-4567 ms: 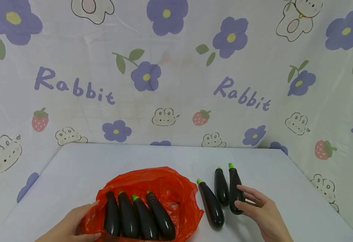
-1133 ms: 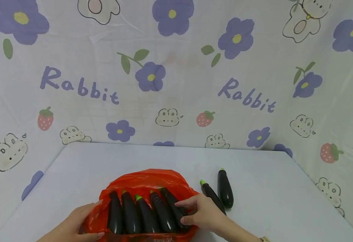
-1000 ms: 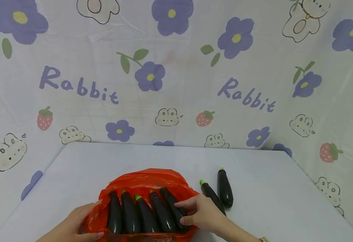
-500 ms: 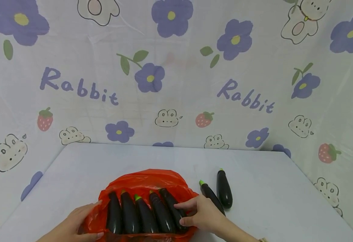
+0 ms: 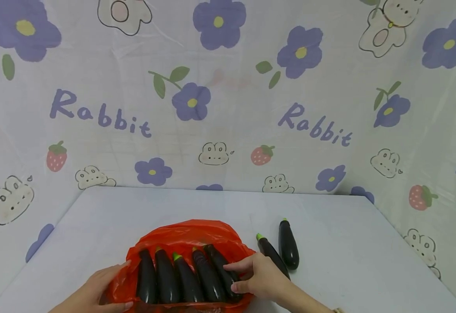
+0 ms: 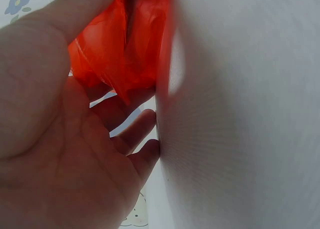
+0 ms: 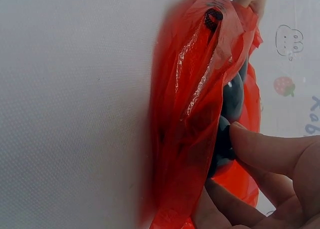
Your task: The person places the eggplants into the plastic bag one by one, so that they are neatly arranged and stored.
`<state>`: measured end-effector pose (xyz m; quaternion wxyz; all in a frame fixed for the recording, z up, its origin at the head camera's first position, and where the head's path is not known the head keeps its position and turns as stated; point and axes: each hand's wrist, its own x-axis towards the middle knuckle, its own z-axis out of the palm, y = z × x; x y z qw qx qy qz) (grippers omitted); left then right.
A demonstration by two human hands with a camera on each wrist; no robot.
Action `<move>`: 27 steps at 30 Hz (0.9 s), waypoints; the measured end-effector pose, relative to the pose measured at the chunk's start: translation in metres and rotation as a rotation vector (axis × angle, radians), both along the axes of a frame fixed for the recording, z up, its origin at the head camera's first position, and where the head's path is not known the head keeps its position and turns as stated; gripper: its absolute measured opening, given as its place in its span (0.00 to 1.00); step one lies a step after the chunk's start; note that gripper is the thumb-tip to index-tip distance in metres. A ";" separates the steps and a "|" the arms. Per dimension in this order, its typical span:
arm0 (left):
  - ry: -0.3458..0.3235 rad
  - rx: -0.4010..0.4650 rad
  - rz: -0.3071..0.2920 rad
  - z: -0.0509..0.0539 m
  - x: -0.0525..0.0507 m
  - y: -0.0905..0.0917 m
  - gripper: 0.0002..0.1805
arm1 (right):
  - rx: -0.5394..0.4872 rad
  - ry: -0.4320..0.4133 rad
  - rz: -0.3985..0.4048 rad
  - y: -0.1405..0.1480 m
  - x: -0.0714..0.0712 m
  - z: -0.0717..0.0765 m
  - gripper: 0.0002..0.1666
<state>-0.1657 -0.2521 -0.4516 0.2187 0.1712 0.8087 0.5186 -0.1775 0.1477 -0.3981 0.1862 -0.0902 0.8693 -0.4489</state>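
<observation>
1. Head view: one red bag (image 5: 196,230), on the table (image 5: 349,243), its mouth gaping between the hands.
2. Contents, five eggplants (image 5: 189,280): laid side by side in the bag, stem ends pointing away from us. What lies beneath them, we cannot tell.
3. Left hand (image 5: 98,287): holds the bag at its left side, thumb in front, fingers behind, set rather wide apart. By the left wrist view, the outer fingertips seem to rest on the table.
4. Right hand (image 5: 264,280): pinches the end eggplant (image 5: 217,261), rightmost of the row, thumb and fingers on its lower part.
5. Two loose eggplants (image 5: 289,248): on the table, right of the bag. One slants behind the right hand, its lower end hidden; whether the pair touch, we cannot tell.
6. Risks, as we judge them: smooth, rounded skin could let the end eggplant roll if the pinch gives way unevenly. Thin film could tear under a hard pull from the left hand; a slack hold could let the mouth sag over the row. Fingers catching the front rim could drag the bag. A sideways sweep of the right arm could knock the nearer loose piece.
</observation>
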 end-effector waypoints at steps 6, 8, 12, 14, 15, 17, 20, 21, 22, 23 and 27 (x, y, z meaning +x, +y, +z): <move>0.064 0.085 -0.093 -0.004 -0.002 -0.001 0.39 | -0.011 -0.010 0.000 -0.002 0.002 -0.001 0.22; 0.091 0.124 -0.133 -0.006 -0.003 -0.001 0.36 | -0.008 -0.007 0.002 -0.003 0.003 -0.001 0.22; 0.098 0.188 -0.168 -0.009 -0.004 0.002 0.35 | 0.007 0.004 0.007 -0.003 0.004 -0.002 0.22; 0.089 0.200 -0.165 -0.010 -0.004 0.003 0.34 | 0.013 -0.001 0.003 -0.002 0.005 -0.002 0.23; 0.085 0.203 -0.166 -0.010 -0.004 0.004 0.34 | 0.015 -0.005 0.001 -0.002 0.005 -0.002 0.23; 0.080 0.201 -0.163 -0.010 -0.004 0.004 0.34 | 0.014 -0.011 0.003 -0.002 0.005 -0.002 0.23; 0.077 0.192 -0.161 -0.009 -0.003 0.003 0.34 | 0.005 -0.023 0.025 0.000 0.004 -0.002 0.23; 0.077 0.185 -0.157 -0.009 -0.003 0.002 0.34 | 0.000 -0.027 0.035 0.000 0.004 -0.002 0.23; 0.075 0.174 -0.150 -0.008 -0.003 0.001 0.35 | -0.008 -0.031 0.045 0.001 0.004 -0.001 0.23; 0.072 0.163 -0.144 -0.007 -0.003 0.001 0.35 | -0.013 -0.035 0.051 0.002 0.004 -0.001 0.23; 0.035 0.101 -0.094 -0.005 -0.003 -0.001 0.37 | -0.069 -0.055 0.040 0.010 0.007 0.002 0.21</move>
